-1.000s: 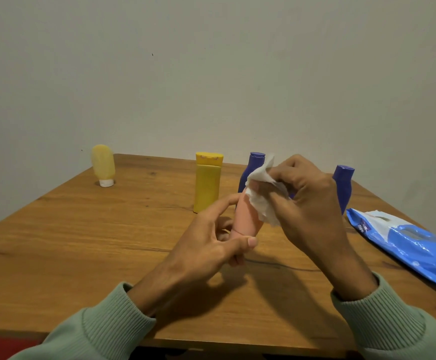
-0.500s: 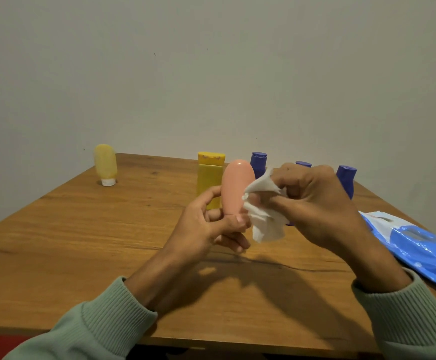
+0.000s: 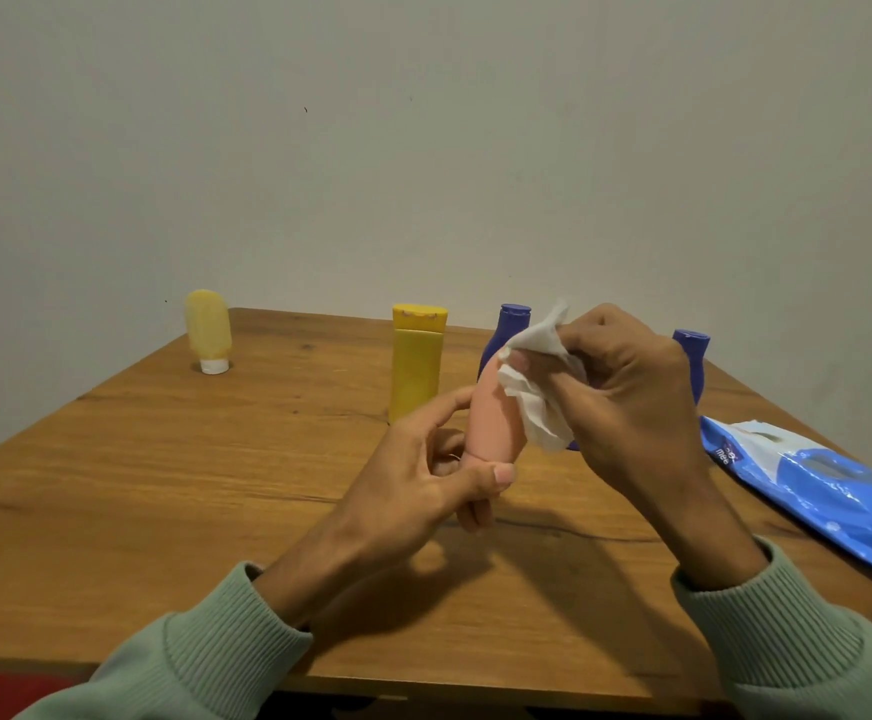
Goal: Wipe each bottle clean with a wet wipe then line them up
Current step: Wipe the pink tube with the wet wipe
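Note:
My left hand grips the lower end of a peach-pink bottle, held upright above the table's middle. My right hand pinches a crumpled white wet wipe against the bottle's top and right side. Behind stand a yellow flat-topped bottle, a blue bottle partly hidden by the wipe, and another blue bottle behind my right hand. A pale yellow bottle stands on its white cap at the far left.
A blue pack of wet wipes lies flat at the table's right edge. The wooden table meets a plain wall at the back. My green sleeves reach in over the near edge.
The wipe went from the bottle's right side up over its top. The bottle dropped a little lower in my left hand's hold, and its rounded top is now covered.

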A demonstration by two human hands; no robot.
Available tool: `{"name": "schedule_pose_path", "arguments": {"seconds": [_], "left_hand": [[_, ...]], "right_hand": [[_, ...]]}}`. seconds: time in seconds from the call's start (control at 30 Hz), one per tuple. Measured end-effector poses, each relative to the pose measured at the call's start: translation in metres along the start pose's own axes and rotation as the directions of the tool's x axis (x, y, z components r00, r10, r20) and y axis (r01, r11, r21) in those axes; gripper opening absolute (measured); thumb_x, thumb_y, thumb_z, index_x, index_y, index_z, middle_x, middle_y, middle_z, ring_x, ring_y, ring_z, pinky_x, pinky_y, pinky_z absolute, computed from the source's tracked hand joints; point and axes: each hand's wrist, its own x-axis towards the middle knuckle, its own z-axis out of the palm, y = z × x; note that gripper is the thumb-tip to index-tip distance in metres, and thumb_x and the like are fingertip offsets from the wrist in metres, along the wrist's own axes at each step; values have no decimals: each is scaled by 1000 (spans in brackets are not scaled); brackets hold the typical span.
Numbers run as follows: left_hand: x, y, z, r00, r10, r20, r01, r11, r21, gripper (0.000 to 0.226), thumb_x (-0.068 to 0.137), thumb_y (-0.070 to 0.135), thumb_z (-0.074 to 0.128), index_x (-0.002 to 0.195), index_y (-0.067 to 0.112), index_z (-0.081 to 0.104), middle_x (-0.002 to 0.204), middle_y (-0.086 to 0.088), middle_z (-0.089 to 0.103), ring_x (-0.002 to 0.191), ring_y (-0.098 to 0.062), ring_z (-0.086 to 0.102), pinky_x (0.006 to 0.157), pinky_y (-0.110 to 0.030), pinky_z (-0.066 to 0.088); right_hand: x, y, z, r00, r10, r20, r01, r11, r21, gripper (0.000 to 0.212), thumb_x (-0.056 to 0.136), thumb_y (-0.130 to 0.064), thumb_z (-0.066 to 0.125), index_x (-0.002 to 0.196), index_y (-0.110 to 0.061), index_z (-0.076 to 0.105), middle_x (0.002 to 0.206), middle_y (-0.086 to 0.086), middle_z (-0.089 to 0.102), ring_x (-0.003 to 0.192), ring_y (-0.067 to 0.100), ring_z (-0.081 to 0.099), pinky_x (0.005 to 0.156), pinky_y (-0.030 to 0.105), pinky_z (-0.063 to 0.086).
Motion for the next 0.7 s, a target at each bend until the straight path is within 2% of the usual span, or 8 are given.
{"name": "schedule_pose_path", "arguments": {"seconds": [0.07,0.2,0.27,0.33,0.47,0.57,0.7], "left_hand": [[0,-1,1,1000,18,-24,-18,1000,-13,57,80,15,71,132,19,49,89,-15,69,66,-32,65,57,-36,56],[1,2,0,993,43,-107,-47,998,-35,56,77,15,71,128,17,48,85,-12,72,66,-33,68,60,-38,58],[2,2,-1,992,42,-121,-45,999,-24,57,77,14,70,129,17,48,87,-12,72,68,-33,69,62,-39,59],[2,0,-1,993,50,-102,-49,999,10,57,81,9,73,132,18,49,88,-12,71,68,-31,69,62,-39,58],[2,-3,-1,993,60,-101,-52,996,76,60,79,16,73,135,23,52,90,-9,68,66,-30,68,61,-38,57],[2,-3,0,994,61,-93,-58,998,36,59,79,14,73,133,21,52,87,-10,69,65,-33,67,60,-39,57],[2,1,0,994,46,-99,-52,997,-54,60,77,13,72,132,19,49,90,-13,72,67,-38,68,62,-41,59]], "right_hand": [[-1,-3,1,998,-22,52,22,1000,7,14,82,-13,72,94,-20,70,79,-11,55,72,5,54,59,9,42],[-5,-13,4,961,-57,270,51,998,28,17,78,-14,74,90,-25,69,78,-20,52,80,-2,53,65,7,43],[-4,-12,3,953,-75,293,76,997,8,15,78,-13,74,89,-22,71,79,-21,52,81,-3,54,67,7,44],[-2,-8,0,970,-82,228,92,995,-32,15,79,-12,73,92,-17,71,81,-16,55,78,1,55,68,11,47],[-3,-5,-1,993,-105,50,109,988,-105,14,79,-11,73,93,-11,70,82,-7,54,73,2,55,68,10,46],[-4,-5,0,990,-129,-50,121,982,-144,15,79,-8,73,93,-7,69,83,-6,53,71,-1,52,67,5,45],[-4,-7,1,997,-39,-70,30,990,-134,16,80,-11,73,95,-8,69,81,-8,53,70,-3,53,66,1,42]]}}
